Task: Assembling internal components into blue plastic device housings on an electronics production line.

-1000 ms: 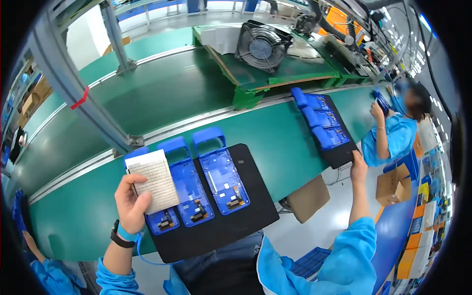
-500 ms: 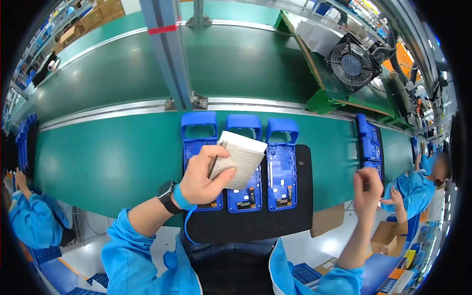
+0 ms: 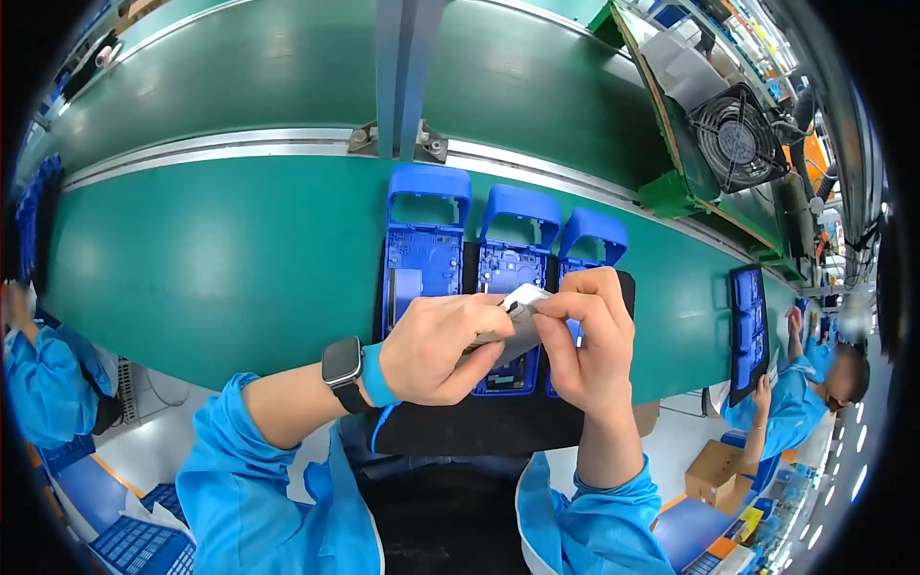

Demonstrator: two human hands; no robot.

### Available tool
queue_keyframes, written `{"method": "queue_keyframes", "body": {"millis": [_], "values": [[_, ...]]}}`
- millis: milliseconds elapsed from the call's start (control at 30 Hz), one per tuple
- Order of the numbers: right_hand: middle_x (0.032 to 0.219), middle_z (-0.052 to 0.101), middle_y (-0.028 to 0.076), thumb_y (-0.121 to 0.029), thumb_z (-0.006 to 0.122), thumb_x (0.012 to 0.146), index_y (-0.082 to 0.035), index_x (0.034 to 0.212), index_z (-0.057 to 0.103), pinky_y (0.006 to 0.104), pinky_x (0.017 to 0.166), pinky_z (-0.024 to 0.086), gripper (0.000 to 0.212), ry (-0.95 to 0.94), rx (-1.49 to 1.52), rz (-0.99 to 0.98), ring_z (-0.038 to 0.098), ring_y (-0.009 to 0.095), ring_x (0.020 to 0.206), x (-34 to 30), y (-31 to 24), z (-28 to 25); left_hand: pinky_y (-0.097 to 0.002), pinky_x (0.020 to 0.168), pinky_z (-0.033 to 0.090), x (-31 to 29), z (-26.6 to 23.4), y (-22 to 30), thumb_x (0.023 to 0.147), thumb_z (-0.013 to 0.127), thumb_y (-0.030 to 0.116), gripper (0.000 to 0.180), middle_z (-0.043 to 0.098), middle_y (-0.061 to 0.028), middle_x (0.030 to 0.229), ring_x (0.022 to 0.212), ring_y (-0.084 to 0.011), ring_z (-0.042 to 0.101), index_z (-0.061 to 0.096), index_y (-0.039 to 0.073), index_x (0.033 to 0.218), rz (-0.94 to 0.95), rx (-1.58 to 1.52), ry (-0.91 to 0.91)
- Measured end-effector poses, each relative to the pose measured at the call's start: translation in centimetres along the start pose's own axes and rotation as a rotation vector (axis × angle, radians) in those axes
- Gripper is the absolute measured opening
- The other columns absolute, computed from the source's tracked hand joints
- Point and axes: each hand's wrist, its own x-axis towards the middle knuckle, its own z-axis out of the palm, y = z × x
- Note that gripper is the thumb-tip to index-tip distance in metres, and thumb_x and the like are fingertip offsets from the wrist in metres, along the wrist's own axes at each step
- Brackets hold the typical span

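My left hand (image 3: 443,353) is closed on a thin stack of grey lined sheets with a white edge (image 3: 523,337), held above the work mat. At the stack's upper right corner, the thumb and forefinger of my right hand (image 3: 592,337) pinch together; whether a single sheet is lifted there is too small to tell. Under my hands, three blue plastic housings lie side by side: a left one (image 3: 443,251), a middle one (image 3: 513,264) and a right one (image 3: 596,230), partly hidden by my hands. Each has an open frame at its far end.
A black mat (image 3: 460,429) lies beneath the housings on the green bench (image 3: 220,268). Behind stands a metal post (image 3: 401,86). A fan (image 3: 736,142) sits at the far right. More blue housings (image 3: 749,321) are near a co-worker (image 3: 805,383); another person (image 3: 57,379) works at left.
My right hand has come in from the right and now pinches the stack's corner. The stack has tilted in my left hand. The view has shifted, and the co-worker at right holds the tray of housings.
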Motion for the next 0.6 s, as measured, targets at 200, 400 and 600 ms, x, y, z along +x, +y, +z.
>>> {"method": "queue_keyframes", "body": {"millis": [200, 400, 600], "values": [[0.090, 0.059, 0.010, 0.002, 0.074, 0.076, -0.003, 0.089, 0.064, 0.0325, 0.069, 0.045, 0.017, -0.067, 0.009, 0.008, 0.055, 0.024, 0.081, 0.1, 0.2, -0.1, -0.0408, 0.059, 0.054, -0.4, -0.2, 0.1, 0.079, 0.069, -0.003, 0.034, 0.068, -0.0175, 0.099, 0.070, -0.0352, 0.068, 0.056, 0.006, 0.109, -0.049, 0.014, -0.041], [0.090, 0.058, 0.010, 0.001, 0.075, 0.075, -0.004, 0.089, 0.062, 0.0372, 0.071, 0.043, 0.020, -0.097, -0.239, -0.082, 0.055, 0.028, 0.083, 0.0, -0.4, 0.3, -0.0364, 0.055, 0.050, -0.4, -0.3, 0.0, 0.084, 0.068, -0.003, 0.035, 0.065, -0.0154, 0.084, 0.063, -0.0326, 0.064, 0.052, 0.004, 0.114, -0.115, 0.003, -0.059], [0.092, 0.056, 0.013, 0.005, 0.069, 0.078, -0.003, 0.089, 0.058, 0.0350, 0.072, 0.044, 0.017, -0.198, -0.070, 0.015, 0.055, 0.029, 0.082, -1.6, 0.9, -1.3, -0.0355, 0.072, 0.052, -0.5, -0.4, -0.6, 0.089, 0.063, 0.002, 0.036, 0.065, -0.0168, 0.093, 0.079, -0.0282, 0.069, 0.047, 0.001, 0.121, -0.410, -0.097, 0.176]]}}
